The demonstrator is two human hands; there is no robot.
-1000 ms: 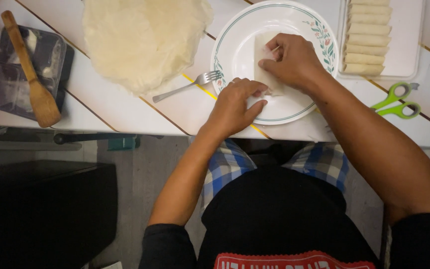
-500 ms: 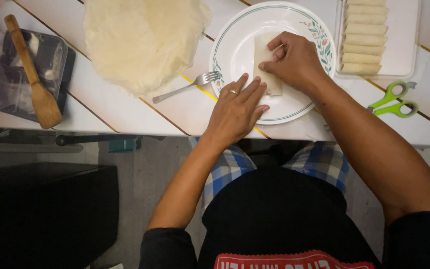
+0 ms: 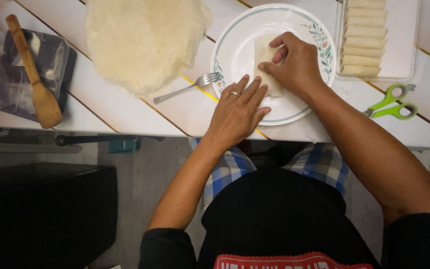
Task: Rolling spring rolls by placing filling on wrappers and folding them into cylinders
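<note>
Pale wrapper (image 3: pixel 266 60) lies on a white floral-rimmed plate (image 3: pixel 235 55), under both hands. Right hand (image 3: pixel 297 65) curls over it, fingers gripping its edge. Left hand (image 3: pixel 237 112) lies flat, released, fingertips on it. Fork (image 3: pixel 187 87) just left of that hand; green scissors (image 3: pixel 391 102) right on the counter (image 3: pixel 125 109).

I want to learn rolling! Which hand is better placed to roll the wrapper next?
Probably the right hand: its fingers curl over the folded wrapper on the plate. The left hand lies flat at the wrapper's near end, seemingly steadying it.
</note>
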